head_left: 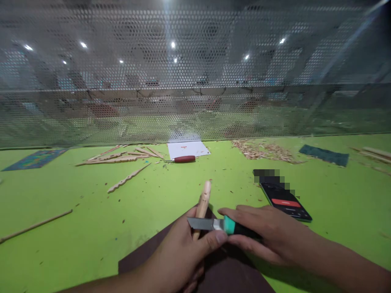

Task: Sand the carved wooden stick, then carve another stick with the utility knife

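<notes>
My left hand (183,248) is closed around a pale wooden stick (202,203), whose rounded end points away from me. In my right hand (262,230) is a utility knife (229,225) with a black and teal handle. Its blade lies across the stick, pointing left; whether it touches the wood I cannot tell. The left thumb rests at the knife's teal collar. Beneath both hands lies a dark brown sheet (146,258) on the green table.
Beyond the hands lie a red-handled tool (184,159), white paper (195,149), carved wooden pieces (111,160) and a pile of shavings (265,151). A phone (284,199) sits right, near a dark green strip (324,154). A perforated metal screen (183,101) stands behind. One thin stick (36,226) is left.
</notes>
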Tool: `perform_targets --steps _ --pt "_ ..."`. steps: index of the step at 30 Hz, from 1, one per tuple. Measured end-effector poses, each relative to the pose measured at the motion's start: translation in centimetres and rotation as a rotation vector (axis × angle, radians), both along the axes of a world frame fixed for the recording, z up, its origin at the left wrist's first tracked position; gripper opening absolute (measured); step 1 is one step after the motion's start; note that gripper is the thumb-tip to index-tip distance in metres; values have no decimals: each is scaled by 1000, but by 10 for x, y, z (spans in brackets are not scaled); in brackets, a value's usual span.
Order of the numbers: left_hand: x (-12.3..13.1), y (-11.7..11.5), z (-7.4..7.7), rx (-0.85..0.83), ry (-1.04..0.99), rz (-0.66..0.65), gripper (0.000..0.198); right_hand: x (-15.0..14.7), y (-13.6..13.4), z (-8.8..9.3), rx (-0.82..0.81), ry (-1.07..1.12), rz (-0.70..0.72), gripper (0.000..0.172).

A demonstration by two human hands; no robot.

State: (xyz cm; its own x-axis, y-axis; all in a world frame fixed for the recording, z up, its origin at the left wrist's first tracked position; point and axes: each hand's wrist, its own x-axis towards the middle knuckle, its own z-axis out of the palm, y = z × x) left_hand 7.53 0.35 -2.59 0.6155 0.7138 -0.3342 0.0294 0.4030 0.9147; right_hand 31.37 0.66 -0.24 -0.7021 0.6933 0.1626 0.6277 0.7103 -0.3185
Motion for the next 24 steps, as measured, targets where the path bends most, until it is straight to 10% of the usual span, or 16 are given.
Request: perform_targets --steps 11,24 --pt "4 0 -14 261 55 275 41 -7 -11 -15 139 -11 -116 40" --pt "7 0 -7 210 60 261 42 -4 -2 -13 196 96 -385 44"
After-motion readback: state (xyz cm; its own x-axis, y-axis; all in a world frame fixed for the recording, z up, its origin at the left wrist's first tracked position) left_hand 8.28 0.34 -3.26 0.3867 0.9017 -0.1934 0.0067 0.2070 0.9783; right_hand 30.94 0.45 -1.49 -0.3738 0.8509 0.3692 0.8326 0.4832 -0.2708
